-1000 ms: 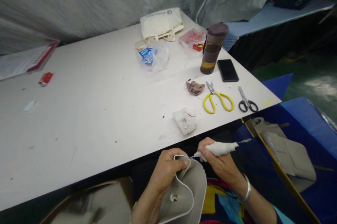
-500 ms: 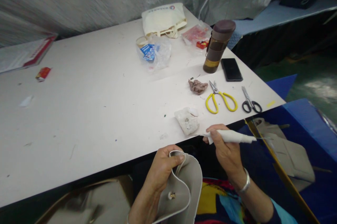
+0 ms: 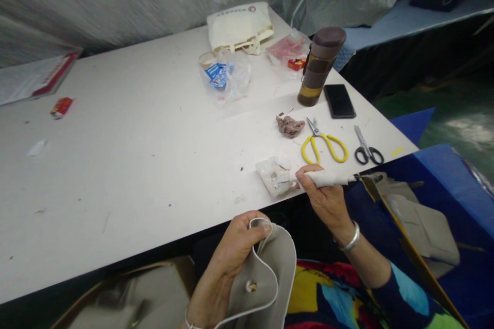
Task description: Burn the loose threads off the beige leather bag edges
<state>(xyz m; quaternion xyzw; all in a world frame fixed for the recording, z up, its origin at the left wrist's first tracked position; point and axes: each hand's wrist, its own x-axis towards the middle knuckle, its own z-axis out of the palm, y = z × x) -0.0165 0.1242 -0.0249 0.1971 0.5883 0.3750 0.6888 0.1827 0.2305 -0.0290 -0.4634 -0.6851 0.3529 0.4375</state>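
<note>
Head view: your left hand (image 3: 243, 241) pinches the beige piece (image 3: 284, 257) before the table (image 3: 135, 190); your right hand's (image 3: 322, 192) fingers grip the wrapped tool (image 3: 330, 178), tip at the packet (image 3: 266, 170). Step, as judged: dipping. Next calls for lifting cleanly, piece steady.

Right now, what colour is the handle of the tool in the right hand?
The tool handle is white, seen best in the head view.

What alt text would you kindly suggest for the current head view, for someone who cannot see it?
A person's right hand holds a white-wrapped tool, its tip over a crumpled whitish packet, while the left hand pinches a beige piece with white edges. Beyond on the table are yellow-handled scissors, black-handled scissors, a phone and a bottle.
</note>
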